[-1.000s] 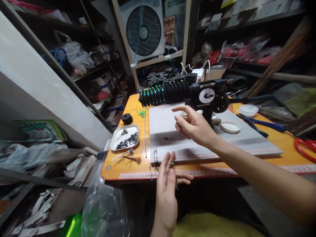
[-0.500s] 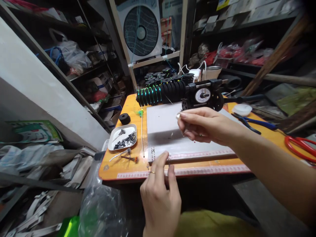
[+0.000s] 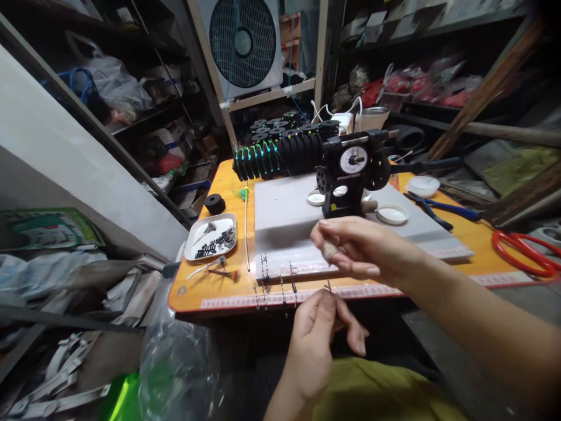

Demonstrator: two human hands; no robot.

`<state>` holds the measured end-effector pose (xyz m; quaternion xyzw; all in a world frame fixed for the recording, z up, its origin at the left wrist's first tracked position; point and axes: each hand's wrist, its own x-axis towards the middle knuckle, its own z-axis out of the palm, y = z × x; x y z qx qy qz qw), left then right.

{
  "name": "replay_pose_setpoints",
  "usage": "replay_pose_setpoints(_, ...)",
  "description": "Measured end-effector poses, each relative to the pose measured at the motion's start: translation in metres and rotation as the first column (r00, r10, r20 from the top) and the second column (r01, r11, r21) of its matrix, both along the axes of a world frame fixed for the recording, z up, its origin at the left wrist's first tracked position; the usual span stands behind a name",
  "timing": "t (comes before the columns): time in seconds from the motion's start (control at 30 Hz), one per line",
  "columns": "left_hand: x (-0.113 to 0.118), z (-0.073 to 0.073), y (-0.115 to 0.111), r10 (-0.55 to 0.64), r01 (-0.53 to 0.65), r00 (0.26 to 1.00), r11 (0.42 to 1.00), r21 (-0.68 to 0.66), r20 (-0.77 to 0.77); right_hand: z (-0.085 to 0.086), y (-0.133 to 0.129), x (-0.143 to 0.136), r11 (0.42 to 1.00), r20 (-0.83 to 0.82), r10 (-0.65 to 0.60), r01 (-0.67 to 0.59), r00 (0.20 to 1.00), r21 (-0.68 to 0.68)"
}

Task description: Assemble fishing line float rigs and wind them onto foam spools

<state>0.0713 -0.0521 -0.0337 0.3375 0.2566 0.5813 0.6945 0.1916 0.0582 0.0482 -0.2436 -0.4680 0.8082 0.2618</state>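
Note:
My left hand [image 3: 319, 330] is at the table's front edge, thumb and index finger pinched on a small dark piece [image 3: 328, 286]. Above and to its right is my right hand [image 3: 350, 245], over the grey board [image 3: 280, 216], its thumb and index finger pressed together; what they hold is too small to make out. Several thin dark strands [image 3: 283, 289] lie across the board's front edge and the measuring strip [image 3: 350, 296]. Behind my right hand stands a black device [image 3: 344, 175] with a dial and a ribbed cylinder [image 3: 280, 156] wound with green thread.
A white tray [image 3: 188, 248] of small dark parts and a black spool [image 3: 214, 203] are at the left. Two white round lids, blue-handled pliers [image 3: 451, 207] and red-handled scissors [image 3: 521, 263] lie right. A fan [image 3: 243, 44] stands behind the table.
My left hand has moved right and closed its fingertips on a small dark piece. My right hand has lowered slightly in the view, uncovering the device's base. The view has shifted a little.

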Motion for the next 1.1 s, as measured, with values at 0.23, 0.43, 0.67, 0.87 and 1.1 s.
replay_pose_setpoints(0.23,-0.003,-0.015,-0.024,0.078,-0.060,0.986,0.991,-0.121,0.146,-0.028,-0.012,-0.017,0.998,0.019,0.020,-0.019,1.000,-0.067)
replay_pose_setpoints(0.43,-0.001,-0.019,-0.035,0.067,-0.038,0.988,0.979,-0.200,0.139,-0.025,-0.014,-0.013,0.998,0.023,-0.020,0.021,1.000,-0.054)
replay_pose_setpoints(0.67,-0.004,-0.020,-0.036,0.012,0.017,0.992,0.972,-0.233,0.124,-0.024,-0.015,-0.012,0.999,0.042,-0.022,0.023,0.999,-0.040)
replay_pose_setpoints(0.87,-0.006,-0.012,-0.032,0.023,-0.009,0.997,0.984,-0.177,0.076,-0.021,-0.014,-0.009,1.000,0.053,-0.025,0.026,0.998,-0.010)
replay_pose_setpoints(1.1,-0.017,0.014,-0.006,0.205,-0.179,0.889,0.979,0.100,-0.410,-0.004,-0.013,-0.001,0.985,0.085,0.022,-0.036,0.996,0.167)
